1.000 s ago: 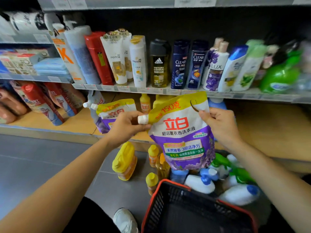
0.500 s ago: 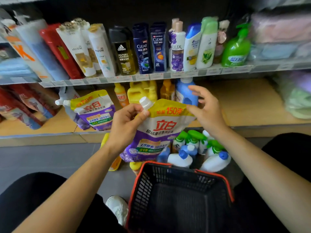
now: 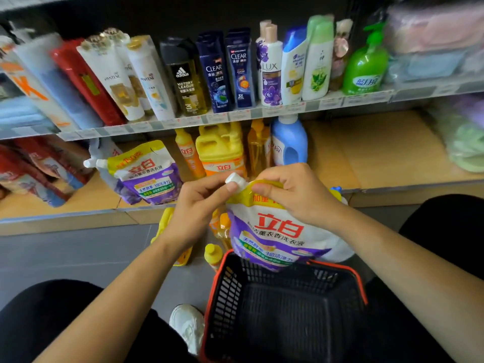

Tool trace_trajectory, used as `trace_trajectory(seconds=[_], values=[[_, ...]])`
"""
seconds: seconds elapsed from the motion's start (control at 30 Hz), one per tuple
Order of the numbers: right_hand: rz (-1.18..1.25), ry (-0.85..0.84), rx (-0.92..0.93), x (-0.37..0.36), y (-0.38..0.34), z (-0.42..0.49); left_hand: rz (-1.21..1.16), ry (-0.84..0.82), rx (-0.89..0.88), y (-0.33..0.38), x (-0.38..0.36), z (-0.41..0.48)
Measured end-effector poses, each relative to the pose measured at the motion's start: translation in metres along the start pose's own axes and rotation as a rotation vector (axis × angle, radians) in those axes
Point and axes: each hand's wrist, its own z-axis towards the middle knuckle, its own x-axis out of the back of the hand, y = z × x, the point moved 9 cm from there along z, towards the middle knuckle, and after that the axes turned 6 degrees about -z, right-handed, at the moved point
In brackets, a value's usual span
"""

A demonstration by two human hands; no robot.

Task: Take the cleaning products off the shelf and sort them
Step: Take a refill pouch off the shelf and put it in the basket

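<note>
I hold a purple, white and yellow detergent pouch (image 3: 272, 231) with a white spout cap over the far rim of a black basket with a red rim (image 3: 221, 281). My left hand (image 3: 199, 203) pinches the pouch at the cap. My right hand (image 3: 293, 195) grips the yellow top edge. The pouch's lower end hangs just inside the basket. A second, matching pouch (image 3: 146, 174) leans on the lower wooden shelf (image 3: 366, 153). Behind my hands stand a yellow jug (image 3: 220, 150), a slim orange bottle (image 3: 188, 153) and a blue bottle (image 3: 288, 142).
Yellow bottles (image 3: 213, 254) lie on the grey floor left of the basket. The upper shelf holds a row of shampoo bottles (image 3: 214, 72) and a green pump bottle (image 3: 366, 64). Red packs (image 3: 34, 169) lean at the lower left. My white shoe (image 3: 187, 326) is beside the basket.
Both hands lowered the pouch from in front of the shelf to the basket's far rim. My right hand slid along the top edge toward the cap. The view tilted down.
</note>
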Motion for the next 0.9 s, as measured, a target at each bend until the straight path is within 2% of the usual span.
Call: trace_trajectory(seconds=[0.17, 0.3, 0.53, 0.67, 0.77, 0.9], values=[[-0.045, -0.007, 0.009, 0.010, 0.001, -0.001, -0.112, -0.040, 0.074, -0.010, -0.009, 0.000], [-0.119, 0.007, 0.044, 0.010, 0.000, -0.004, -0.115, -0.015, 0.022, -0.003, -0.012, 0.002], [-0.213, 0.107, 0.119, 0.010, -0.008, -0.009, 0.010, 0.221, -0.111, 0.011, 0.000, -0.009], [-0.273, 0.111, 0.183, 0.003, -0.018, -0.009, 0.133, 0.292, -0.171, 0.016, 0.006, -0.012], [-0.301, 0.122, 0.202, 0.004, -0.019, -0.010, 0.177, 0.221, -0.178, 0.018, 0.002, -0.010], [-0.227, 0.100, 0.141, 0.006, -0.010, -0.010, 0.346, 0.032, -0.327, 0.035, -0.014, -0.007]])
